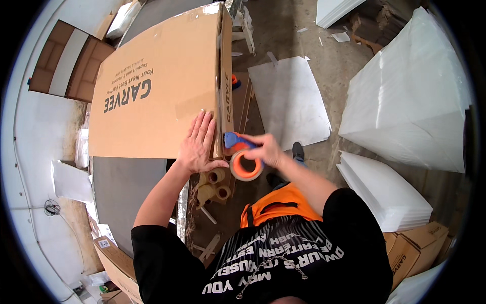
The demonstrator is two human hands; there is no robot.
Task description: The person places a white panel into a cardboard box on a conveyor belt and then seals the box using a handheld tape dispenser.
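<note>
A large flat cardboard box (167, 66) with dark print lies on a grey work surface (126, 192). My left hand (198, 144) rests flat on its top near the close right corner, fingers stretched out. In my right hand (267, 150) is a blue and orange tape dispenser (235, 141) with a roll of tape on it. The dispenser's blue head is at the box's right side, close to that same corner. My right fingers are slightly blurred and wrap round its handle.
Several tape rolls (216, 176) sit below the work surface's edge. A white sheet (291, 99) lies on the floor. To the right stand a tall wrapped white stack (407, 96), a lower stack of white sheets (385, 195) and cardboard boxes (412, 253).
</note>
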